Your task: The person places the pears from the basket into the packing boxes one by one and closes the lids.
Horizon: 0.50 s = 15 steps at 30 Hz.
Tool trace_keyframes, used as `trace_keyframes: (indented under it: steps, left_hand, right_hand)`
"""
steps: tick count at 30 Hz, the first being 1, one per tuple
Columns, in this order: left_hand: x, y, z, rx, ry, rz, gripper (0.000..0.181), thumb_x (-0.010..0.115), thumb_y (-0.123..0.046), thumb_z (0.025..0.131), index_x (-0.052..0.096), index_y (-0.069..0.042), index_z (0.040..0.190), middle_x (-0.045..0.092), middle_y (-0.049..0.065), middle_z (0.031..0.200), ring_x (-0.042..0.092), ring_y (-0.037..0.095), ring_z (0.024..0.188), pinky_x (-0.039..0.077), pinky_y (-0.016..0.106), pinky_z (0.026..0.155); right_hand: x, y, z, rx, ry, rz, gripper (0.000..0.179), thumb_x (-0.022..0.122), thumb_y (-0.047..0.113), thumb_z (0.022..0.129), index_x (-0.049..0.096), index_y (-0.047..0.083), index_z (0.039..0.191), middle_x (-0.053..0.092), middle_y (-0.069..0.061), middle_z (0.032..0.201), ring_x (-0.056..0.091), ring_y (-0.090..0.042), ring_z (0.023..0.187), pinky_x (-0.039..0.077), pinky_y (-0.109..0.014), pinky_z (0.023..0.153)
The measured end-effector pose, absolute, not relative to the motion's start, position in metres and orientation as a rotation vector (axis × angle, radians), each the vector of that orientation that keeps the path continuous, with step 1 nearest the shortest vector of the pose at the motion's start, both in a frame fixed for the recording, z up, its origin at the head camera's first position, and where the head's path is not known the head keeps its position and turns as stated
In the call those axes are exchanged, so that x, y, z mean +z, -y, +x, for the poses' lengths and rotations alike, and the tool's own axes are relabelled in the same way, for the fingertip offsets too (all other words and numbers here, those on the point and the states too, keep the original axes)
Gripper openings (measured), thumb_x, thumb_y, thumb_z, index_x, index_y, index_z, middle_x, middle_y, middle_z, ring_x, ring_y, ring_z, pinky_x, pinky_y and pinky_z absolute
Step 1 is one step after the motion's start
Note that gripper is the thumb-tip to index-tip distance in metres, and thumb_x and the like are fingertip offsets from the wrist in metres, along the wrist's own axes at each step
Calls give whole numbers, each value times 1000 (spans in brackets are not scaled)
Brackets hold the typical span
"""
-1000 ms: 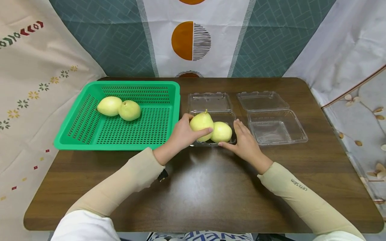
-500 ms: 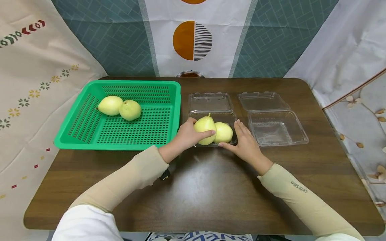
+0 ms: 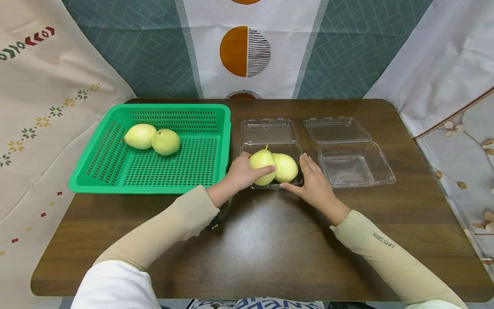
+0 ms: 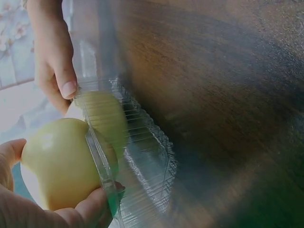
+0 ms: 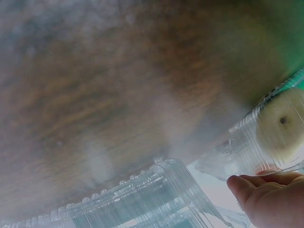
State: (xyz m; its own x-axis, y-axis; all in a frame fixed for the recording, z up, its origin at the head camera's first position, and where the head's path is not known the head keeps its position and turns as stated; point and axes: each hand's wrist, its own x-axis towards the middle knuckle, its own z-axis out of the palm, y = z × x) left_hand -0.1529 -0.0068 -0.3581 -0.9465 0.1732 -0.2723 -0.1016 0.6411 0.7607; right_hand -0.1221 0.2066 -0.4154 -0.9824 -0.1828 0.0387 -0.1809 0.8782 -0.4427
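Observation:
In the head view my left hand [image 3: 248, 174] grips a yellow-green pear [image 3: 262, 166] with its stem pointing up, thumb on the near side. The pear is in the left clear plastic clamshell box [image 3: 270, 131], at the left of its lower half. A second pear [image 3: 285, 168] lies beside it, to the right. My right hand [image 3: 317, 185] touches the box's right side with fairly straight fingers, its thumb near the front rim. The left wrist view shows the gripped pear [image 4: 66, 161] close to the box's clear wall [image 4: 147, 137], fingertips between them.
A green perforated basket [image 3: 150, 189] stands on the left of the brown table [image 3: 254, 249], holding two pears [image 3: 166, 142]. Another clear clamshell box [image 3: 355, 165] lies to the right with its lid folded back. Patterned cloths hang around the table.
My left hand has moved the gripped pear slightly right and down into the box, against the second pear. The second pear has shifted a little. My right hand has stayed almost still.

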Motion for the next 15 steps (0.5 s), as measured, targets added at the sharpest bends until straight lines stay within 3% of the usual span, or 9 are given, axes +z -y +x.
trace_keyframes:
  steps: [7,15]
  left_hand:
    - [-358,3,-157,1109,-2592,78,76,68,-50,80,42,5,125,58,17,108,59,27,93,51,34,74]
    - [-358,0,-159,995,-2619,93,77,66,-54,81,43,7,123,62,16,98,60,25,83,49,32,68]
  right_hand:
    - [-416,-207,-122,-726,-3035,-289,106,70,56,77,24,-10,145,23,-28,152,24,-44,139,28,-58,109]
    - [-415,-207,-121,-719,-3026,-283,105,71,55,77,23,-9,146,22,-28,152,23,-42,140,27,-57,110]
